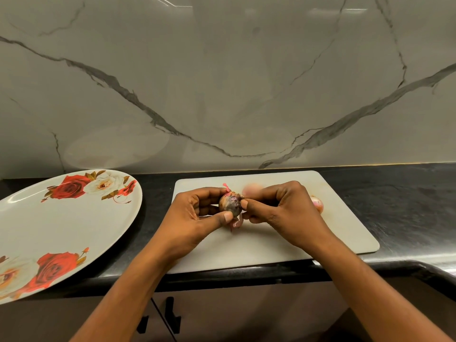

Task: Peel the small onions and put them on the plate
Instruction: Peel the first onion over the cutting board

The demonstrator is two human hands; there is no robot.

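Left hand (197, 218) curls round a small onion (230, 204), thumb beneath and fingers behind it, holding it just above the middle of the white cutting board (283, 245); right hand (286, 213) meets it from the other side, thumb and forefinger pinching at the papery skin on the onion's side, the remaining fingers curled in. The onion is dark purple-brown and still wears most of its skin; a pink wisp sticks up from its top. Directly under it a loose scrap of skin (236, 223) hangs or lies over the board; I cannot tell which. Towards the board's right side lies a second onion (317, 203), pale pink and glossy, half hidden behind the right hand's knuckles; towards the board's far edge there is a pink blur (253, 188), too soft to make out. The board sits on a black counter (394, 193), its near edge close to the counter's front. Left of the board, apart from it, lies the large plate (61, 225), white with red and cream roses. Behind the board rises a grey-veined marble wall (222, 82).
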